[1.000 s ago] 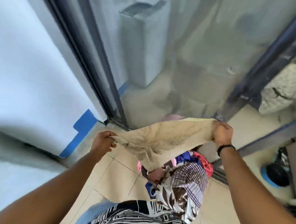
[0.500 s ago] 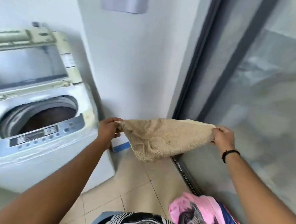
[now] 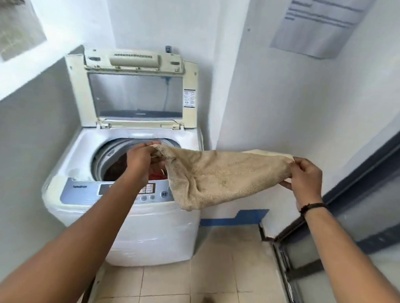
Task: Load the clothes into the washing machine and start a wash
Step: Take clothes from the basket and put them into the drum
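A beige towel hangs stretched between my two hands. My left hand grips one end of it over the open drum of the white top-loading washing machine. My right hand pinches the other end out to the right of the machine. The machine's lid stands upright at the back. Dark and red clothes lie inside the drum, partly hidden by my left arm. The towel's hanging middle covers the right part of the control panel.
The machine stands in a corner between grey-white walls. A paper notice hangs on the wall at the upper right. A dark-framed glass door runs along the right. Beige floor tiles lie in front of the machine.
My view has swung left from the glass door and the clothes pile to the washing machine. Both hands carried the towel along, and my left hand now holds its end over the drum.
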{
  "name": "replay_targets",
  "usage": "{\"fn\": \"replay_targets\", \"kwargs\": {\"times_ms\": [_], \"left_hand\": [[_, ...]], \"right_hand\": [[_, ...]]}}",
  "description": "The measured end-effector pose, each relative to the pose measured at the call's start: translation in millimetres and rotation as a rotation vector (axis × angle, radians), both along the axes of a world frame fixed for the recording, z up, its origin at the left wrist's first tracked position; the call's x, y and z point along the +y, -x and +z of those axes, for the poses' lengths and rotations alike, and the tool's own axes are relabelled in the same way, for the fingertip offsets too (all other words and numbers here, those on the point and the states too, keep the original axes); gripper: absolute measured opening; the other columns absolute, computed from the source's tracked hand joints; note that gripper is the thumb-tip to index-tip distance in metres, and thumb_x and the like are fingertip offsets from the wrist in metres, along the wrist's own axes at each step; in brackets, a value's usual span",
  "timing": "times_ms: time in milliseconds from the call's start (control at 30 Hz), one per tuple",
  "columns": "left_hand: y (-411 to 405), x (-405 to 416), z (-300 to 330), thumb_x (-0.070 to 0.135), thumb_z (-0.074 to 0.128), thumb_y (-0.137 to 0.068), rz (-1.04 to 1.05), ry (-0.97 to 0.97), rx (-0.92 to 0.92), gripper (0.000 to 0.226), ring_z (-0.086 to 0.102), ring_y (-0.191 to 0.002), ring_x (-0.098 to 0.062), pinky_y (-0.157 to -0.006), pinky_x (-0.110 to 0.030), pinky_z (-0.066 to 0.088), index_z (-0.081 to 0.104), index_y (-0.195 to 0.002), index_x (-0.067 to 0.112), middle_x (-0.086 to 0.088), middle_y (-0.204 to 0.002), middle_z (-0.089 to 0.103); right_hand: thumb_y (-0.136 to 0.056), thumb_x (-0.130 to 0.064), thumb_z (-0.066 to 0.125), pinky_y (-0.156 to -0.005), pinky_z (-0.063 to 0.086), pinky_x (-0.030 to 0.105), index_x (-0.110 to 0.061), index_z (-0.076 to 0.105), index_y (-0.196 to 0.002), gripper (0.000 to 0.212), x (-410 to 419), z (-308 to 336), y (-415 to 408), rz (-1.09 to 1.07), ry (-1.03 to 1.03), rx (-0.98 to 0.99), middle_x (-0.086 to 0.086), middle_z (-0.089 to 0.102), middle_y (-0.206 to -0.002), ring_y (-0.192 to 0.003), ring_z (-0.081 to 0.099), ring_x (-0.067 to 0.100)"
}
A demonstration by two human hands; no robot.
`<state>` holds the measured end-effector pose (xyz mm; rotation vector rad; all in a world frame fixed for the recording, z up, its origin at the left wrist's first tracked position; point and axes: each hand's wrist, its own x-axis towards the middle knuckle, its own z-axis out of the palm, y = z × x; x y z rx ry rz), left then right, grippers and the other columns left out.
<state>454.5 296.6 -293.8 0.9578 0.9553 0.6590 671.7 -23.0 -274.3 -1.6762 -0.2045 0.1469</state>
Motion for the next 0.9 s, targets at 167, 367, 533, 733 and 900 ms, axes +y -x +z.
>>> {"fn": "replay_targets", "kwargs": {"times_ms": [167,367,533,733,900], "left_hand": [[4,55,3,0.000,0.052,-0.093,0.199,0.074,-0.068,0.024,0.067,-0.059,-0.019,-0.053,-0.028,0.056,0.067,-0.111,0.008,-0.008,-0.076,0.066],[22,112,25,0.001,0.048,-0.094,0.398,0.021,-0.107,0.021,0.067,-0.055,-0.016,-0.052,-0.027,0.058,0.064,-0.097,0.013,-0.006,-0.074,0.063],[45,140,23,-0.004,0.050,-0.090,0.405,-0.098,-0.026,0.024,0.070,-0.064,-0.022,-0.063,-0.030,0.061,0.066,-0.089,0.013,-0.007,-0.074,0.067],[54,173,-18,0.012,0.057,-0.093,0.268,-0.028,0.130,0.013,0.071,-0.058,-0.014,-0.052,-0.025,0.057,0.070,-0.091,0.015,0.001,-0.065,0.069],[49,212,-66,0.014,0.058,-0.094,0.185,0.036,0.244,0.012,0.067,-0.061,-0.017,-0.057,-0.028,0.056,0.070,-0.095,0.011,-0.005,-0.073,0.065]], "right_hand": [[-0.094,-0.019,0.063,-0.056,0.059,0.030,-0.021,0.069,-0.088,0.009,82,0,-27,0.142,-0.026,-0.006,0.005,0.069,-0.098,-0.089,0.067,0.017],[-0.094,-0.017,0.062,-0.055,0.058,0.030,-0.019,0.069,-0.087,0.010,181,2,-48,0.282,-0.111,0.030,0.004,0.067,-0.089,-0.078,0.065,0.014],[-0.096,-0.012,0.060,-0.060,0.062,0.039,-0.018,0.069,-0.089,0.013,249,-9,-42,0.422,-0.088,0.021,0.012,0.062,-0.096,-0.079,0.063,0.013],[-0.096,-0.010,0.059,-0.059,0.060,0.032,-0.011,0.070,-0.100,0.012,304,-44,-31,0.492,0.046,0.050,0.013,0.064,-0.101,-0.088,0.063,0.020],[-0.094,-0.013,0.063,-0.059,0.060,0.032,-0.011,0.071,-0.107,0.015,337,-82,-21,0.448,0.160,0.050,0.002,0.063,-0.091,-0.086,0.066,0.021]]}}
